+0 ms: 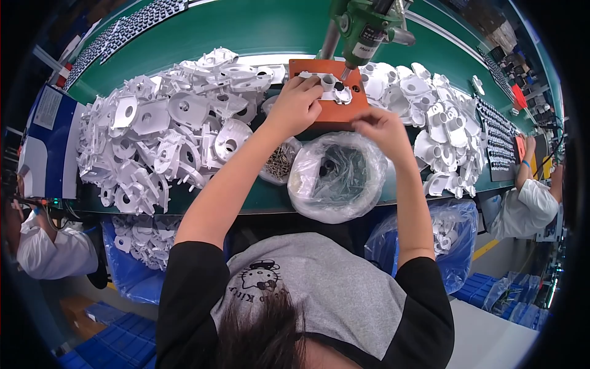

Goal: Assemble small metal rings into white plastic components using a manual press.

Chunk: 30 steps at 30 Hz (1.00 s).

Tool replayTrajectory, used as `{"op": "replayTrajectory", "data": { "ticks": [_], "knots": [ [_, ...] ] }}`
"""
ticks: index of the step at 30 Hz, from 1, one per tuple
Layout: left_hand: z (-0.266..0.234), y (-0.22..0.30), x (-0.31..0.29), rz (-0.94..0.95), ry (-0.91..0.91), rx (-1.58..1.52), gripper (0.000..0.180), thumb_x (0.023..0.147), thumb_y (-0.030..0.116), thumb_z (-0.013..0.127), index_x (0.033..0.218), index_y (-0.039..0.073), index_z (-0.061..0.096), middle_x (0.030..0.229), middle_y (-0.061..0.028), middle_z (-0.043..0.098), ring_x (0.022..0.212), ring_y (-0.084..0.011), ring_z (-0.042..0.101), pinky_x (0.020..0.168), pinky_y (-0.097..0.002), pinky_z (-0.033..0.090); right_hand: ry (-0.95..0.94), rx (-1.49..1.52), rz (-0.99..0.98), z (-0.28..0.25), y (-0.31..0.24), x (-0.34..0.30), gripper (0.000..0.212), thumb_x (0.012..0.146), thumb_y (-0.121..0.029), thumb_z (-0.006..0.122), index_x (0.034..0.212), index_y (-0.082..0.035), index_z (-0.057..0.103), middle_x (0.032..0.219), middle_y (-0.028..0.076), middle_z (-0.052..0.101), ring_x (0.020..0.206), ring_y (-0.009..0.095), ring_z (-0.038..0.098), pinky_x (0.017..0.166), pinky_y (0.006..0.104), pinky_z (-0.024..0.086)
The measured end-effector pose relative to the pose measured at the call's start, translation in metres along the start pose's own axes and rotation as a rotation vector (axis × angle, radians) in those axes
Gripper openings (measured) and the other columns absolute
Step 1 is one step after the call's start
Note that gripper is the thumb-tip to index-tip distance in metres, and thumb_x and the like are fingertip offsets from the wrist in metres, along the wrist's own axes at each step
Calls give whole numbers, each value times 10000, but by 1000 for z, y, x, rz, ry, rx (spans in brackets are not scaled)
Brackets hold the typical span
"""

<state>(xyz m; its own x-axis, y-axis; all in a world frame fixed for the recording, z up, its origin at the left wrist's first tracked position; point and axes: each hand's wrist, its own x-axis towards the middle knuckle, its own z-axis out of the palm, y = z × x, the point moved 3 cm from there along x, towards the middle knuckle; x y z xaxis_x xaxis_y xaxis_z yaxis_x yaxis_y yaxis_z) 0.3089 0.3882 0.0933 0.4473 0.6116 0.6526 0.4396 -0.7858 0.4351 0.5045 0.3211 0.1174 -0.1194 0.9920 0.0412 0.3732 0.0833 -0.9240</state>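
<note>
A white plastic part (339, 93) with round openings lies on an orange fixture block (334, 115). My left hand (296, 106) rests over the left end of this part, fingers bent down onto it and holding it against the block. Just above the block's right side is the slim tip of a green machine head (362, 44). My right hand (382, 130) hovers beside the block's lower right corner, its fingers curled together; whatever they may hold is hidden. Below the block stands a round tub lined with clear plastic (338, 178), and left of it a bag of small screws (281, 161).
Loose white plastic parts are heaped in a large pile (150, 117) at left and another (439, 123) at right on the green bench (270, 37). Bag-lined blue bins (132, 280) sit below the edge. Trays of small dark pieces (495, 135) lie at right; co-workers (525, 206) sit on both sides.
</note>
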Motion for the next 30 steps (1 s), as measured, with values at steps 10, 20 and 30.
{"op": "replayTrajectory", "data": {
  "ticks": [10, 20, 30],
  "knots": [
    [-1, 0, 0, -1, 1, -12, 123, 730, 73, 538, 842, 26, 558, 1033, -103, 575, 956, -321, 508, 865, -418, 409, 362, -182, -169, 1, 11, 69, 184, 792, -128, 647, 892, 27, 647, 745, 60, 657, 664, 103, 597, 619, 248, 471],
    [0, -1, 1, -7, 6, -23, 116, 721, 63, 542, 830, 26, 549, 1035, -104, 574, 948, -319, 511, 856, -420, 409, 354, -301, -275, 8, 12, 75, 169, 787, -97, 675, 871, 40, 624, 733, 69, 642, 645, 104, 589, 606, 240, 465],
    [0, -2, 0, -6, -5, -11, 138, 721, 69, 546, 851, 25, 559, 1075, -122, 575, 965, -327, 513, 875, -425, 406, 238, -491, -398, 13, 11, 58, 234, 787, -111, 647, 1010, -47, 677, 1010, 102, 580, 936, 228, 535, 807, 313, 433]
  ]
}}
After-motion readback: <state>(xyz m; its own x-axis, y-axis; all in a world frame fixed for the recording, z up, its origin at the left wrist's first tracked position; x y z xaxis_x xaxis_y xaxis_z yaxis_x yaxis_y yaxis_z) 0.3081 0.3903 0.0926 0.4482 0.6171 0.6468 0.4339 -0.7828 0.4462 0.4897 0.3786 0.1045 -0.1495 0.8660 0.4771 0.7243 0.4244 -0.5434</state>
